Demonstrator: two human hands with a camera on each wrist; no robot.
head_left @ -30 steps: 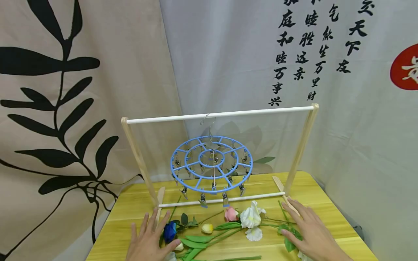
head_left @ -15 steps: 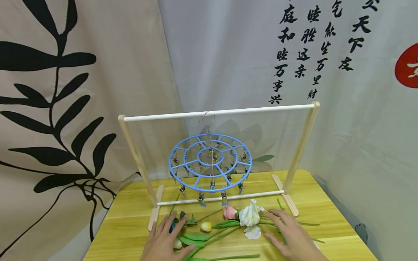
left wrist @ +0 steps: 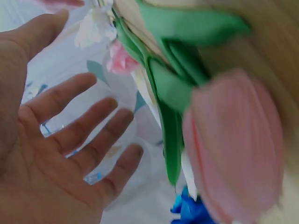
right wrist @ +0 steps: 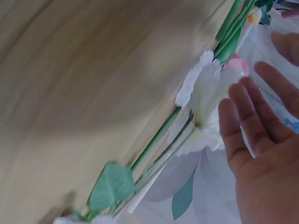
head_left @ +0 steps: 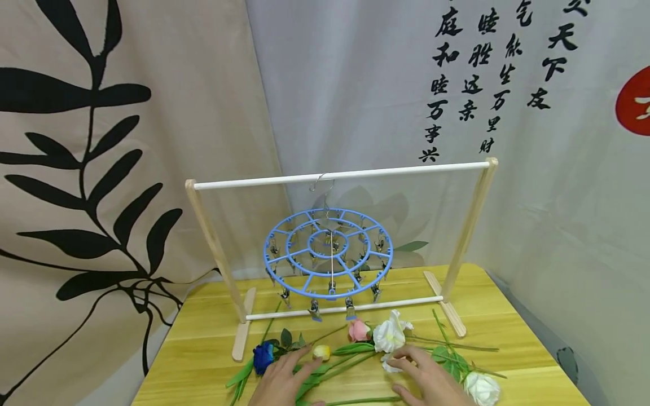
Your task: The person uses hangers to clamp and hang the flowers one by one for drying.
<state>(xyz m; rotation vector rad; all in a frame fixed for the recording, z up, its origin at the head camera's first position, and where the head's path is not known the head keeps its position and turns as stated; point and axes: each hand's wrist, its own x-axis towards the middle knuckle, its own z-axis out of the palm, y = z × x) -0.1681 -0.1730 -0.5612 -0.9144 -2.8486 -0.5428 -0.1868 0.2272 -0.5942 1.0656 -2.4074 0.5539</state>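
Observation:
My left hand hovers low over the flower stems, fingers spread and holding nothing. Close to its fingertips lie a yellow tulip and a blue rose. In the left wrist view, a large pink tulip looms beside that hand. My right hand, fingers apart, grips nothing; its fingertips overlap the lower petals of a white iris-like flower in the head view. A pink rose rests left of that flower. Right of the right hand sits a white rose with green leaves.
Behind the flowers stands a wooden rack with a white top bar. From it hangs a round blue clip hanger with several metal clips. The rack's feet rest on the wooden table; printed curtains hang behind.
Both hands have moved inward toward each other over the flowers. The left has uncovered the blue rose, and the right has uncovered the white rose and its leaves.

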